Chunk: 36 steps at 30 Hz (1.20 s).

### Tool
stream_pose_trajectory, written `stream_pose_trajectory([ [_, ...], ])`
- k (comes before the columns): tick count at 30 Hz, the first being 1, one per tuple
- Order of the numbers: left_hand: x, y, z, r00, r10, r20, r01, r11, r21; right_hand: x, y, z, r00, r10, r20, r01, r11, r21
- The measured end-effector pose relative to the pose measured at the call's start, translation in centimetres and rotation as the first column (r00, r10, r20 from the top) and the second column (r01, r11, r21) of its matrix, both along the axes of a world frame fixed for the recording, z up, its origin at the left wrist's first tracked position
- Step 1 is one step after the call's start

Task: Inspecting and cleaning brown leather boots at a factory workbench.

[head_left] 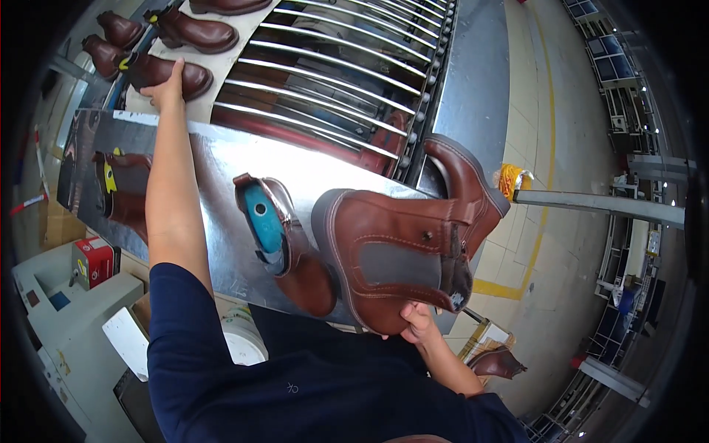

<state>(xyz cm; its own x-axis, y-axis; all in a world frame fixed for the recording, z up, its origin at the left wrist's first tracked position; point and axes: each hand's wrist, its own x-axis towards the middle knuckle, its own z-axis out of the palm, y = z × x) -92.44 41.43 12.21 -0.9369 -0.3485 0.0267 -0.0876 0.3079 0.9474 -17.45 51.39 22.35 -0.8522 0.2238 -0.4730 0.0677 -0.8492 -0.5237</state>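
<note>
My right hand (pixel 419 323) grips the toe end of a brown leather boot (pixel 384 225) with grey elastic side panels, held up close in front of me and tilted on its side. My left arm reaches far forward, and my left hand (pixel 168 90) is closed around a dark brown boot (pixel 198 80) on a pale conveyor belt (pixel 199 111). Between my arms, a brown boot with a turquoise insole (pixel 264 224) showing in its opening rests on the metal table (pixel 221 159). Another brown boot (pixel 464 166) lies behind the held one, partly covered by it.
A boot with a yellow tab (pixel 129 184) lies left of my forearm, partly hidden. Several more boots (pixel 193 31) stand on the belt. Metal rollers (pixel 325 81) run away ahead. A grey machine (pixel 74 317) with a red box (pixel 94 262) stands left; a metal bar (pixel 591 205) extends right.
</note>
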Motion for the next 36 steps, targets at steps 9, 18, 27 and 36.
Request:
stream_pose_trajectory([
  [9, 3.9, -0.7, 2.8, 0.992, -0.074, 0.102, 0.003, 0.825, 0.565, 3.7, -1.4, 0.0, 0.997, -0.063, 0.05, 0.063, 0.998, -0.008],
  [18, 20.0, -7.8, 13.9, 0.843, -0.428, -0.325, 0.443, 0.21, 0.872, 4.5, -2.5, 2.2, 0.995, -0.066, -0.078, 0.07, 0.997, 0.044],
  [27, 35.3, -14.3, 14.5, 0.916, -0.36, -0.175, 0.38, 0.92, 0.098, 6.3, -4.4, 3.6, 0.984, -0.093, -0.15, 0.116, 0.981, 0.154],
  [36, 44.3, -8.9, 13.0, 0.937, -0.336, -0.096, 0.227, 0.793, -0.565, 8.8, -6.0, 4.5, 0.982, -0.033, -0.186, 0.067, 0.982, 0.179],
])
